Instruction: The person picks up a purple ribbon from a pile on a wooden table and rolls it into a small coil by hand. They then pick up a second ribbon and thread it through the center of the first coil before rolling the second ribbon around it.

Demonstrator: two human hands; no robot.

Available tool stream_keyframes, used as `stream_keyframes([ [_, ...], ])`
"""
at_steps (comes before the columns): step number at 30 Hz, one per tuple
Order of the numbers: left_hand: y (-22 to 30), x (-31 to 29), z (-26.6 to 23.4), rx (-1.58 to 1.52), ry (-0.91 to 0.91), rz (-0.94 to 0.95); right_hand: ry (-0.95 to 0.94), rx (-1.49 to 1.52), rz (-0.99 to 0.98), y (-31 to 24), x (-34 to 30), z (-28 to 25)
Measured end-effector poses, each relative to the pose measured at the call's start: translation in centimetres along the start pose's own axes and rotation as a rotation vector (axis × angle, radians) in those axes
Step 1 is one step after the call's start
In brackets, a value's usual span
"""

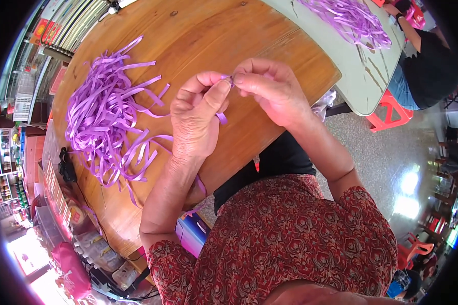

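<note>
Wooden table (198, 30), thin purple ribbon strip (222, 118) pinched by left hand (196, 119) and right hand (272, 91) grips

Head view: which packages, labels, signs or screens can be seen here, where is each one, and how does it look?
Red and yellow sign: top left, beyond the wooden table; rectangular strip.
Packet with red label: lower left, by the table edge; small, orange and red.
Clear plastic packets: lower left, below the table; transparent, contents unclear.
Pink bag: bottom left; soft, with white marking.
No screen is clearly visible.
</note>
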State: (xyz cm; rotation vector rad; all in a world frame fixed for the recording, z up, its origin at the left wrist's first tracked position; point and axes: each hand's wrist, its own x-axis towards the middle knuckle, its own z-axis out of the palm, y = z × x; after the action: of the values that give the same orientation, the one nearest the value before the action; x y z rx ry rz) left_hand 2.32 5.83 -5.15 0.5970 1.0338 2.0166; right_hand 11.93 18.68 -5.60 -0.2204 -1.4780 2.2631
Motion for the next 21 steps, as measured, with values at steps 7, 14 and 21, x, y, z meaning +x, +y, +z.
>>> stream_keyframes([
  [7, 0.4, 0.2, -0.1, -0.105, -0.077, -0.109, -0.055, 0.19, 0.029, 0.3, 0.3, -0.1],
  [14, -0.1, -0.1, 0.3, -0.196, -0.054, -0.165, -0.087, 0.257, 0.022, 0.8, 0.0, -0.3],
  [21, -0.1, -0.4, 0.7, -0.224, 0.013, -0.209, 0.055, -0.301, -0.071, 0.1, -1.0, 0.5],
])
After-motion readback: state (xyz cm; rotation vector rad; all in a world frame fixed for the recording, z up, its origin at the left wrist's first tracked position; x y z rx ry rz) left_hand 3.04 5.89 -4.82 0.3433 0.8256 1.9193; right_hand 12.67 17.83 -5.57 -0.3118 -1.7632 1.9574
